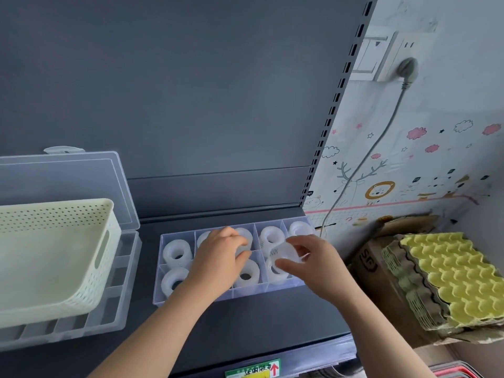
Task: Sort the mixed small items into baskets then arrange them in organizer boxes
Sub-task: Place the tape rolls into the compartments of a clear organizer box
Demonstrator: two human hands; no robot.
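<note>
Head cam looks down on the shelf, where the clear organizer box (253,291) sits in the middle with tape rolls (177,252) in its compartments. Over the right-end compartments the right hand (311,266) pinches a roll (285,251). Beside it the left hand (218,257) lies over the middle rolls with its fingers curled, and I can't tell if it's gripping one. The cream basket (54,255) sits well off to the left.

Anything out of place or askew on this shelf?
The cream basket rests atop the open organizer box at left, covering most compartments. The tape rolls in the other box look orderly; the right hand holds one.
</note>
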